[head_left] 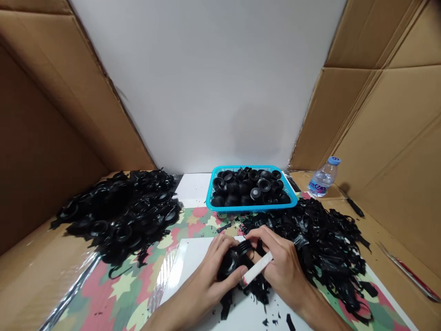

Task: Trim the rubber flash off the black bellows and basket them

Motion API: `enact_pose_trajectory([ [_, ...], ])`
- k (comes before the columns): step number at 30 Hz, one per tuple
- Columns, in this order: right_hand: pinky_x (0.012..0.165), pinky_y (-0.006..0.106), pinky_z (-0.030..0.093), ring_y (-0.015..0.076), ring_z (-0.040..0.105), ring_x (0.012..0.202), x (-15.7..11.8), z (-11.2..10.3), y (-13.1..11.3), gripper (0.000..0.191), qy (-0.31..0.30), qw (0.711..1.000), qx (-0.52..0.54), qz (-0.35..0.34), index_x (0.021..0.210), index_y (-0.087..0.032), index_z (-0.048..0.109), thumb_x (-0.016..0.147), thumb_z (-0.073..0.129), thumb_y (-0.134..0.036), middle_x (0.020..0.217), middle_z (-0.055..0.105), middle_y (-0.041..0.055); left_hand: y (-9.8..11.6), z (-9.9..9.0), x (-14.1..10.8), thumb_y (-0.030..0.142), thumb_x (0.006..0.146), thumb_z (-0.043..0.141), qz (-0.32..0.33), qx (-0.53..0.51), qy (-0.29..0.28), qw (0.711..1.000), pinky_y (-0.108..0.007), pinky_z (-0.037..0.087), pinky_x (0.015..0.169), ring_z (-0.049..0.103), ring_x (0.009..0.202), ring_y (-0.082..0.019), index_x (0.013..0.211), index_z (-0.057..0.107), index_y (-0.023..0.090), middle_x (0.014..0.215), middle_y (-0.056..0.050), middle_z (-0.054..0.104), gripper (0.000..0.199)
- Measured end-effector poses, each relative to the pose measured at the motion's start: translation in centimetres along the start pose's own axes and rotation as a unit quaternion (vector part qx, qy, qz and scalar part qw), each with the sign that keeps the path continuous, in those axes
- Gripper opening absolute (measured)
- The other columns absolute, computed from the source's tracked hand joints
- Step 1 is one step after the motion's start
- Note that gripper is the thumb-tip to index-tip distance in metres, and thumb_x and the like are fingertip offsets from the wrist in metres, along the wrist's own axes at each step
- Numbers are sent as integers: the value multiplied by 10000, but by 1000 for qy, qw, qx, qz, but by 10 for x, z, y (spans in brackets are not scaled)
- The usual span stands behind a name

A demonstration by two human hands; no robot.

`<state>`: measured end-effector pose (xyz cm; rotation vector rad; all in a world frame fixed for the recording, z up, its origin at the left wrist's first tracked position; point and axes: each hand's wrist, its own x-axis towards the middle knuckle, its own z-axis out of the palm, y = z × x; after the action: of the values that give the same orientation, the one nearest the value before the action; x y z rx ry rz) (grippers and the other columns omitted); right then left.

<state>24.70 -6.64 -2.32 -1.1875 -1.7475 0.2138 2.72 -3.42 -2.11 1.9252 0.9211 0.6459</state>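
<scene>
Head view: A light-blue plastic basket (251, 209) stands at the back of the work surface, in front of the white panel (206, 92). It is filled to about the rim with round black ribbed pieces (243, 187); some lie ring-side up, others on their sides, and one near the front shows a greyish centre. To its right, a clear bottle (323, 178) with a blue cap and purple lettering stands upright, containing clear liquid. The handled black item (229, 264) is over the white board (182, 257), low in the centre, between the two hands. It looks dark and slightly glossy, with a round, ring-like face at left and stacked ribs at right; whether this is one piece or two cannot be told. Left hand (215, 271): fingers and thumb closed on the black item. Right hand (280, 262): gripping a flat white strip (257, 269) with red at its lower end, fingertips at the ribbed portion; exact contact is hidden. Ragged black scraps (255, 289) lie beneath the hands. A heap of glossy black parts (124, 207) sits at left; a pile of shredded black trimmings (327, 239) at right, near the right hand.
</scene>
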Motion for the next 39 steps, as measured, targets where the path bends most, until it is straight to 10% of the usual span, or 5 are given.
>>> enact_pose_trajectory([
  [4, 540, 209, 486, 126, 645, 583, -2, 4, -1, 194, -15, 1000, 6, -4, 1102, -240, 688, 1004, 587, -106, 830, 711, -30, 0, -6, 1, 507, 1086, 716, 8, -28, 4, 1000, -495, 449, 1246, 542, 1443, -327, 1554, 607, 413, 1513, -77, 613, 490],
  [9, 541, 209, 509, 135, 704, 622, -5, 6, 4, 76, -21, 999, -20, -29, 1162, -216, 645, 1102, 611, -185, 837, 721, -19, 1, -6, 5, 421, 1097, 716, 30, -94, 45, 994, -458, 463, 1213, 616, 1381, -325, 1239, 831, 317, 1408, -85, 723, 210],
  [20, 680, 271, 604, 184, 782, 788, -12, -7, 10, 448, -71, 977, -79, -184, 1542, -135, 604, 1122, 494, -21, 998, 780, 78, 4, -1, 13, 548, 1106, 656, -58, -190, 53, 979, -351, 512, 929, 647, 1028, -255, 1070, 748, 207, 1051, -46, 716, 355],
  [39, 610, 218, 472, 126, 711, 779, -11, -26, 12, 197, -124, 991, 44, 33, 1261, -253, 663, 1114, 619, -131, 972, 720, -19, -1, -6, 16, 653, 1052, 684, -101, -218, 58, 969, -383, 525, 925, 656, 964, -257, 938, 631, 228, 965, -41, 729, 443],
])
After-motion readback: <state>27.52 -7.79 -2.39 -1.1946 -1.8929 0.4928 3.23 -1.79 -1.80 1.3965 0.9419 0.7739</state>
